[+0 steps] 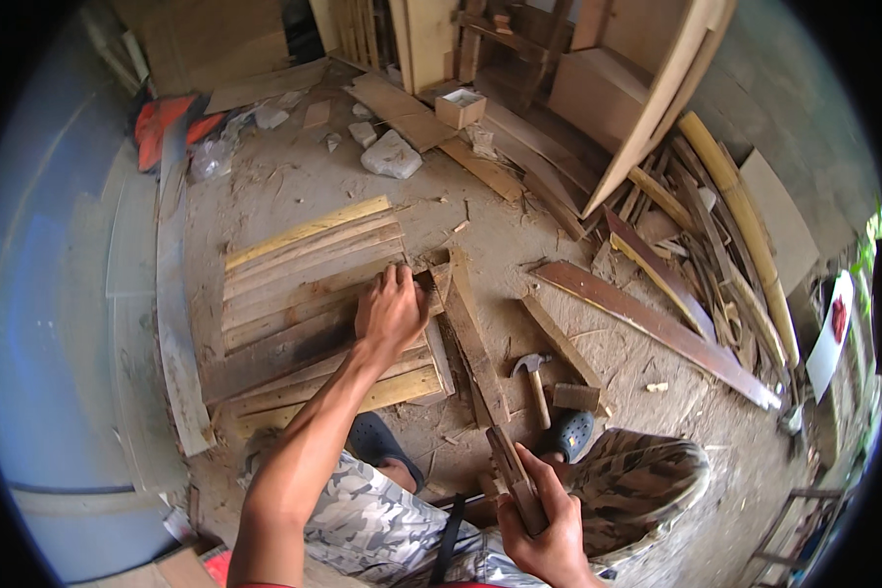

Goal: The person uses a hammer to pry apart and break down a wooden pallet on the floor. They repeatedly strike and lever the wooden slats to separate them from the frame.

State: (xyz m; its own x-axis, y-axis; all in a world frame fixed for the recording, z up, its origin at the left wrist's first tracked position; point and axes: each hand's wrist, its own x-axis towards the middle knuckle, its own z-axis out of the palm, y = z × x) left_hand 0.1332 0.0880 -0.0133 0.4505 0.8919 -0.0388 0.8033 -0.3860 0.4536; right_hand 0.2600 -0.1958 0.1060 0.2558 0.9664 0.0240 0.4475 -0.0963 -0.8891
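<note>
A panel of wooden slats (309, 257) lies on the ground in front of me. Across it runs a dark plank (274, 355), its right end under my left hand (392, 312). The left fingers are curled closed around this end; the grip is partly hidden from above. Low in the view, my right hand (549, 519) is closed around a narrow dark wooden block (515, 478), held tilted above my lap. A claw hammer (535, 384) lies between the panel and my right foot, near a short wood offcut (576, 397).
Loose boards lie right of the panel, including a long reddish-brown board (647, 328). A scrap wood pile (725, 255) leans at the right wall. Farther back are a pale stone block (391, 155), a small box (461, 108) and a wooden cabinet (598, 108). A long strip (173, 294) lies left.
</note>
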